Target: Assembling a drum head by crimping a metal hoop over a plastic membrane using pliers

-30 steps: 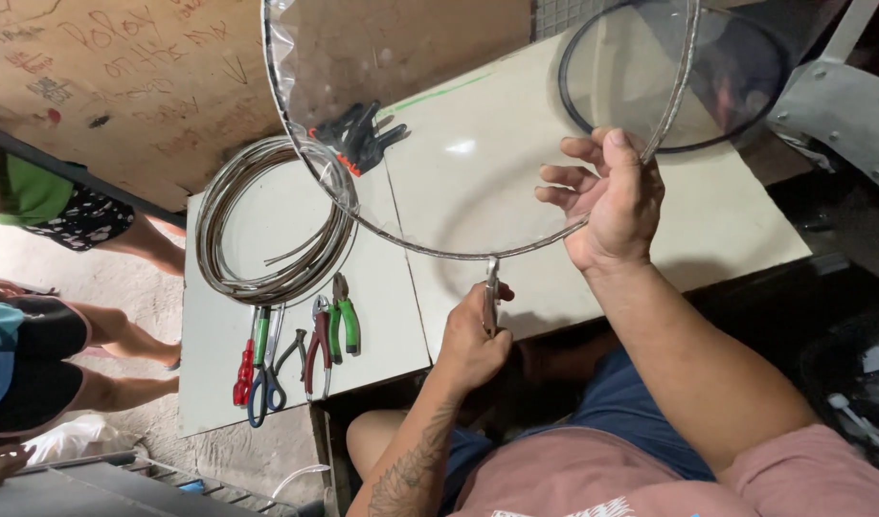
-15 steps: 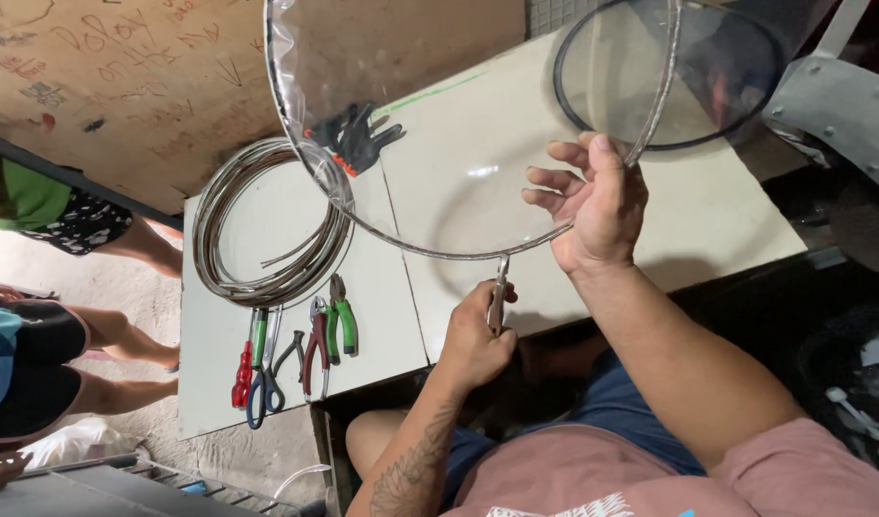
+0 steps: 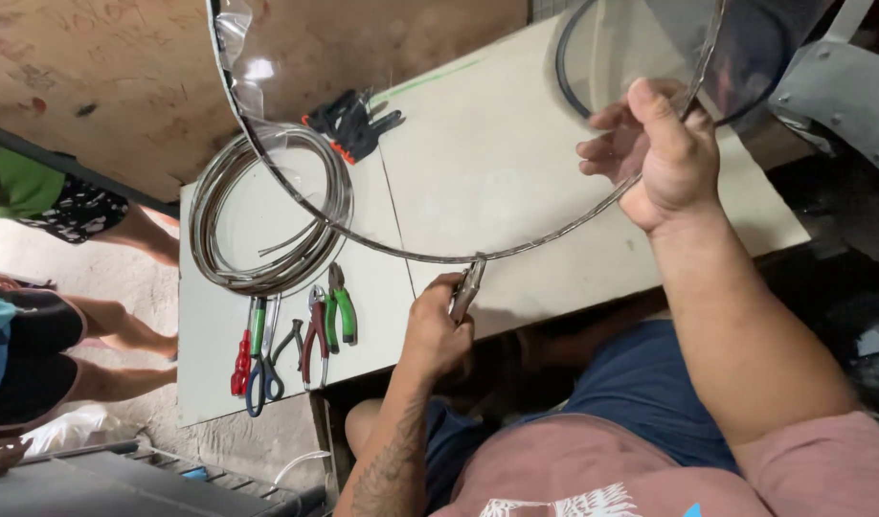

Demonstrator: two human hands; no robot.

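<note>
My left hand (image 3: 438, 330) was clamped tight on pliers (image 3: 466, 289), biting the hoop (image 3: 401, 251) at its bottom edge, above the table (image 3: 516, 172). Right hand (image 3: 664, 153) gripped the hoop's rim. Crimping stage, I'd say; next needs a steady squeeze.

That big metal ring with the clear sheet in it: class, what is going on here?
A seated person holds up a large metal wire hoop covered with clear plastic film. The right hand grips its rim, while the left hand clamps metal pliers onto the lower edge of the rim. On the pale table beneath lie a coil of grey wire, a row of red- and green-handled hand tools and a dark glove with orange trim. Other people's legs show at the left.
</note>
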